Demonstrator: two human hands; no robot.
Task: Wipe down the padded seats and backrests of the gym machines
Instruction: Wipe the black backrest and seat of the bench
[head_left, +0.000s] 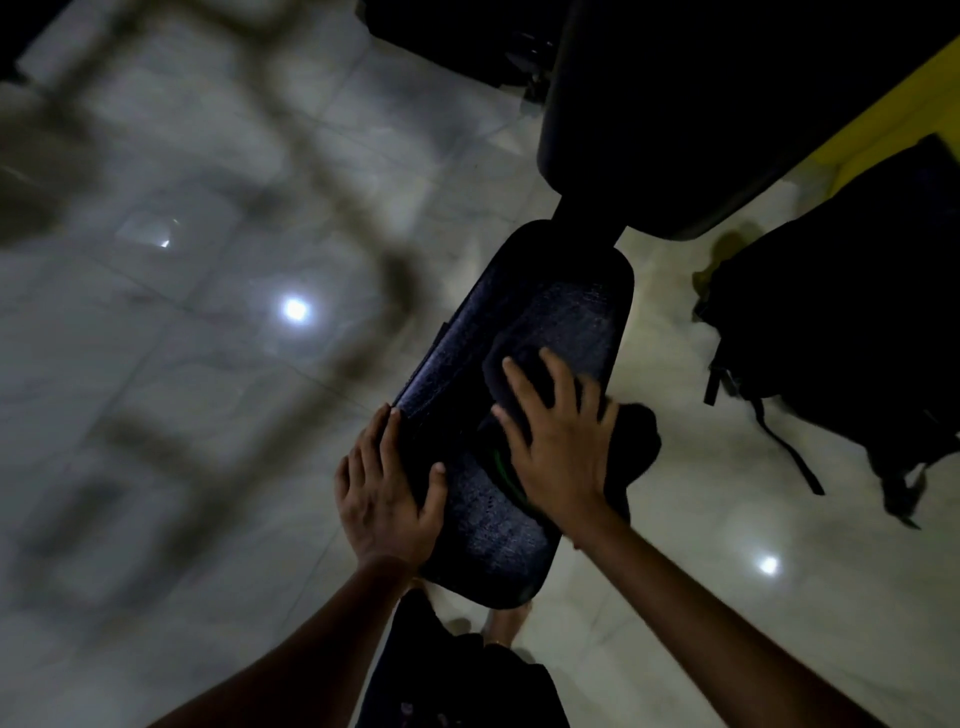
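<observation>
While the right hand (558, 441) presses flat, fingers spread, on the dark cloth (519, 374) atop the padded seat (498, 525) | left hand (387, 488) rests flat on the seat's edge | risk: loose grip, cloth possibly overhangs the far edge, may slide to the floor (208, 364)

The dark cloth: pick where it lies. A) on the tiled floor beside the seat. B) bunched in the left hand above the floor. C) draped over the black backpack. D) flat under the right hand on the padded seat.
D: the right hand presses with spread fingers on the dark cloth, which lies on the padded seat; the left hand rests on the seat's edge.
</observation>
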